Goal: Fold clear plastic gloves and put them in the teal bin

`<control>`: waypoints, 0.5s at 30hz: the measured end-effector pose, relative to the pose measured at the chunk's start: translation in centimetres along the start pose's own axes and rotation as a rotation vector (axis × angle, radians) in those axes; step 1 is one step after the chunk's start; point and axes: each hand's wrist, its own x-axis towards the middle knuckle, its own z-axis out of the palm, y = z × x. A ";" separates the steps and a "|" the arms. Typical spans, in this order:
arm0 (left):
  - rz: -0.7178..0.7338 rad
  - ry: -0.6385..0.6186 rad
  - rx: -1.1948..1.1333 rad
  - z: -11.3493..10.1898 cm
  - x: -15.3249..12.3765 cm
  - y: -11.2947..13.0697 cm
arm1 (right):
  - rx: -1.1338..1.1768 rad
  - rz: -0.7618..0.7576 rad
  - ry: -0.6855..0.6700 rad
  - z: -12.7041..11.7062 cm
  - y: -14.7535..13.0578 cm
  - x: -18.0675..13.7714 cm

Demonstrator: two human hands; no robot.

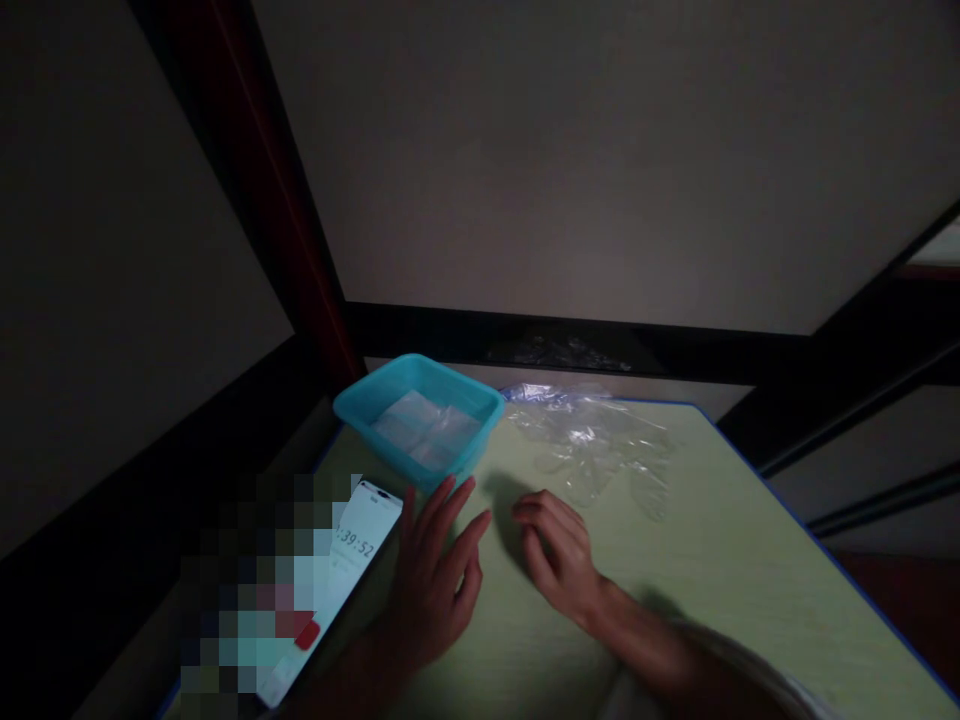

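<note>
My left hand (433,575) lies flat on the pale green table (720,560) with its fingers stretched out and apart, just in front of a turquoise plastic tub (352,405). My right hand (559,555) rests beside it with its fingers loosely curled down onto the table, nothing in them. Folded clear plastic sheets (427,428) lie inside the tub. Clear plastic gloves (596,440) are spread on the table beyond my right hand, apart from it.
A phone (337,580) with a lit timer screen lies at my left hand's side, near the table's left edge. Dark frame bars and a grey wall stand behind the table. The room is dim.
</note>
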 end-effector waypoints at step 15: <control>0.175 0.035 -0.184 0.5 -0.5 1.0 | -0.173 -0.120 -0.074 -0.7 -1.5 -1.9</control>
